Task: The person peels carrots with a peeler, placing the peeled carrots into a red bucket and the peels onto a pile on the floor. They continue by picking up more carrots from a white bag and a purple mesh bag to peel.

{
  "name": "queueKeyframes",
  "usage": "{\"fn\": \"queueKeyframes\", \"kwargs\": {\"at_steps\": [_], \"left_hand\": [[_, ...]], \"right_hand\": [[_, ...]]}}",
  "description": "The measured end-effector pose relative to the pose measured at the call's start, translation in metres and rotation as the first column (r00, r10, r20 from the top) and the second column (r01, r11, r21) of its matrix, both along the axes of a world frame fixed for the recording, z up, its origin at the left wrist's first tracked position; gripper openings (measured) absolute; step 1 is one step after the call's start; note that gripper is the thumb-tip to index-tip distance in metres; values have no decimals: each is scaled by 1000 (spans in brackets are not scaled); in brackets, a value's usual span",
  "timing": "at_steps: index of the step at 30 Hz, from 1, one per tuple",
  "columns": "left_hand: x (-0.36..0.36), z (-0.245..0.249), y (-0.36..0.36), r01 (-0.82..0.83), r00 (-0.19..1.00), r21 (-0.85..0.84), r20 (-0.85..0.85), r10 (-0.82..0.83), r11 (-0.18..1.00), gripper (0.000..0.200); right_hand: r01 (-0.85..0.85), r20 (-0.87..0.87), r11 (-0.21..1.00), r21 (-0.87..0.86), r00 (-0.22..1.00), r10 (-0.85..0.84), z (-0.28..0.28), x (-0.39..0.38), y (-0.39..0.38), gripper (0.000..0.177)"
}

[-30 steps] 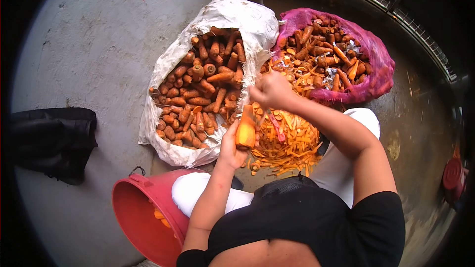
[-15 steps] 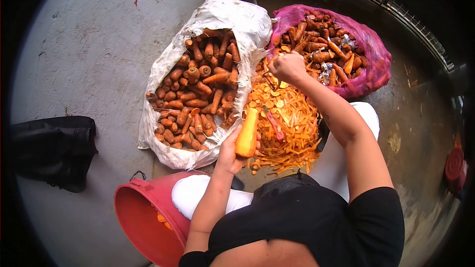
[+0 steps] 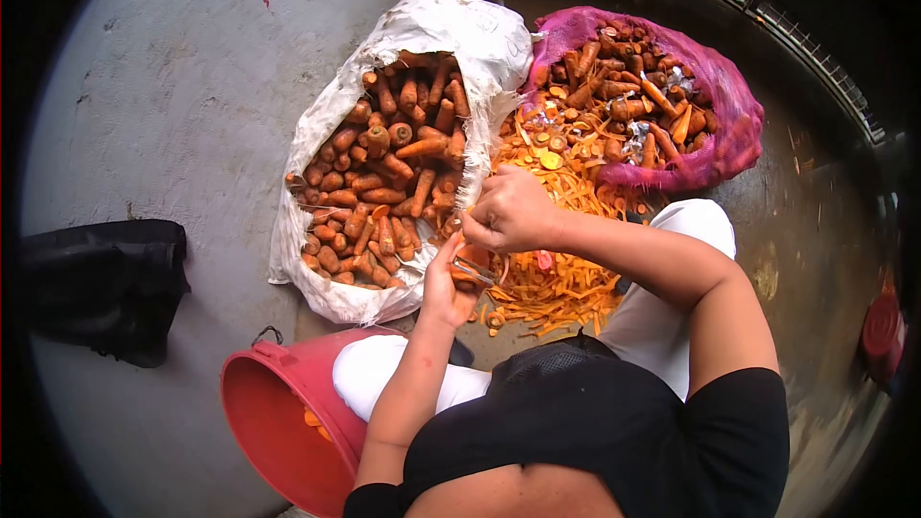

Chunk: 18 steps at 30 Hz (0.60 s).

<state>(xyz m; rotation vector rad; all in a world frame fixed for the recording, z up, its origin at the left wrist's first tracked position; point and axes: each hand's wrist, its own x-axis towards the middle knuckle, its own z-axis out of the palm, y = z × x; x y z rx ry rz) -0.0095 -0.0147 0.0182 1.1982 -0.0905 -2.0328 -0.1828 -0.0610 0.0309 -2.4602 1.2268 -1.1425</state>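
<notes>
My left hand [image 3: 451,286] is wrapped round a peeled carrot [image 3: 470,255], mostly covered by my hands. Closed just above it, my right hand [image 3: 513,214] holds a peeler [image 3: 477,271], whose metal end lies across the carrot; its handle is hidden in my fist. Beneath my hands spreads a heap of orange carrot peelings [image 3: 561,290] with cut carrot ends. A bit of a red-handled tool [image 3: 545,259] shows on the heap beside my right wrist.
A white sack [image 3: 321,149] of unpeeled carrots lies open at left of the peelings. Behind them sits a pink mesh sack [image 3: 734,115] with carrots and scraps. By my left leg a red bucket [image 3: 317,364] lies tilted, orange pieces inside. Black cloth [image 3: 106,288] is at far left.
My right hand has come down and toward me with the peeler, from near the pink sack to the carrot. My left hand keeps hold of the carrot, now largely covered.
</notes>
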Motion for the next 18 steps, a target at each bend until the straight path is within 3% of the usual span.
{"fn": "queueKeyframes", "kwargs": {"at_steps": [2,3,4,6,8,9,10,12,13,14,16,18], "left_hand": [[11,-5,2,160,984,-132,-57,-169,978,38],[15,-5,4,236,964,-202,-78,-256,951,40],[13,-1,5,238,962,-202,-82,-259,950,41],[7,10,8,236,962,-201,-93,-258,951,44],[5,13,6,237,966,-191,-57,-251,953,46],[3,14,5,222,973,-186,-24,-230,957,46],[2,15,3,206,978,-182,9,-207,962,45],[11,5,-2,191,971,-154,-112,-209,969,44],[13,1,-4,185,962,-140,-175,-208,973,43],[11,-3,-3,129,981,-118,-131,-144,985,42],[5,-7,-2,13,999,-79,-34,-16,997,42],[7,-15,-4,14,996,9,-93,-13,1000,36]], "right_hand": [[70,-73,997,22,995,-68,-9,-10,-14,34],[208,-165,978,23,965,-201,-19,-21,-29,36],[344,-256,939,9,908,-331,-30,-38,-48,39],[466,-455,868,170,819,-350,-43,-74,-72,44],[568,-497,808,158,753,-432,-56,-87,-77,50],[582,-507,747,323,772,-383,-41,-78,-75,52],[550,-458,764,337,805,-377,-33,-65,-71,48],[367,-218,816,447,929,-298,-13,-36,-53,46],[270,-100,923,276,963,-252,-12,-23,-44,44],[175,6,981,81,984,-176,-12,-13,-33,43],[68,-19,997,31,998,-67,5,0,-9,36],[-3,15,1000,-2,1000,3,11,4,3,38]]}}
